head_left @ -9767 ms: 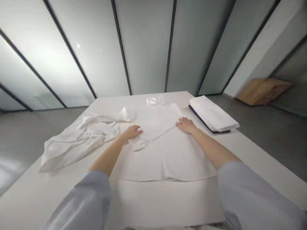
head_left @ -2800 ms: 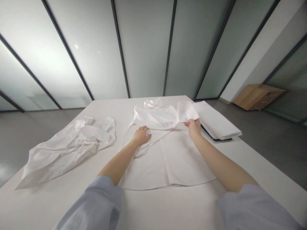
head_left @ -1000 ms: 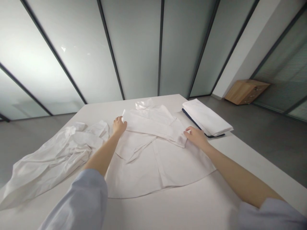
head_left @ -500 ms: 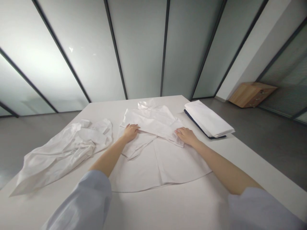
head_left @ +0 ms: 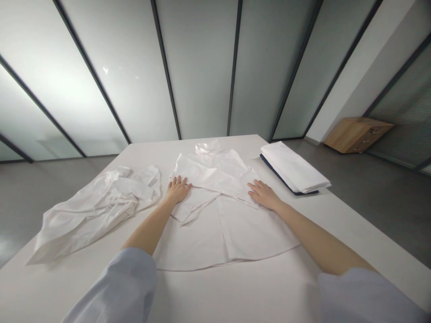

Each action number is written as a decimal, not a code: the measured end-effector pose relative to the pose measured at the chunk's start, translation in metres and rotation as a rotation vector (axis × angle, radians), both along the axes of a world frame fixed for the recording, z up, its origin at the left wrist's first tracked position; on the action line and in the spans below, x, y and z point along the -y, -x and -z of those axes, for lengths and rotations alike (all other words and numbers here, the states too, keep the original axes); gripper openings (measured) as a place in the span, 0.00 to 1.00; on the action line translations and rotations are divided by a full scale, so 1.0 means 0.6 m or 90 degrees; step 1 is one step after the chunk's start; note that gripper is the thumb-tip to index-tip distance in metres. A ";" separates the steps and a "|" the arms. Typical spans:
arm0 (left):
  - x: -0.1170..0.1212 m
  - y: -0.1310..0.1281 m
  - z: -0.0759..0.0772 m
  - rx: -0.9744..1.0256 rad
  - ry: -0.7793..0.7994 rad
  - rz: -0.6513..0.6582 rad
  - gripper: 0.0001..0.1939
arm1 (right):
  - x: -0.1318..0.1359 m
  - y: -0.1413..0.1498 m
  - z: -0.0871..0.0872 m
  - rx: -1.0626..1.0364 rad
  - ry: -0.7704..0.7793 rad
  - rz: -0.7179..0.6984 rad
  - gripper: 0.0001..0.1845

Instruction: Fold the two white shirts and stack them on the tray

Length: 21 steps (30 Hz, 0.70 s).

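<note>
A white shirt lies spread in front of me, its collar at the far end and its hem toward me. The sleeves are laid across its middle. My left hand rests open on the left edge of the folded-over sleeves, fingers spread. On the right edge my right hand lies flat, its fingers apart and pointing inward. Neither hand grips the cloth.
On the white table, a crumpled white garment lies to the left. A folded white cloth stack with a dark blue layer beneath is at the right edge. A wooden cabinet stands beyond on the floor.
My left hand has shifted slightly left toward the shirt's edge, with its fingers spreading. The right hand has stayed nearly in place, its fingers a little more spread. The view has shifted slightly.
</note>
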<state>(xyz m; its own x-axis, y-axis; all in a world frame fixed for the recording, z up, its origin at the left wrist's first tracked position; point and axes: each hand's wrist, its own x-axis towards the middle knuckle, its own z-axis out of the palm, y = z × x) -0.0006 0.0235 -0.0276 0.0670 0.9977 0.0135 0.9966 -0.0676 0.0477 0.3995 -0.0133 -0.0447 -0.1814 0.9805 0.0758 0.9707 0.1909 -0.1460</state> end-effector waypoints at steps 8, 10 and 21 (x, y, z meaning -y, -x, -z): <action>0.003 -0.008 -0.005 -0.012 0.014 0.001 0.32 | 0.058 0.005 -0.016 0.027 -0.044 -0.054 0.24; 0.003 -0.015 -0.010 -0.010 0.021 -0.010 0.33 | 0.065 0.008 -0.025 0.009 -0.037 -0.051 0.23; 0.009 -0.022 -0.013 -0.008 0.017 -0.022 0.35 | 0.041 -0.003 -0.077 -0.421 0.156 0.144 0.07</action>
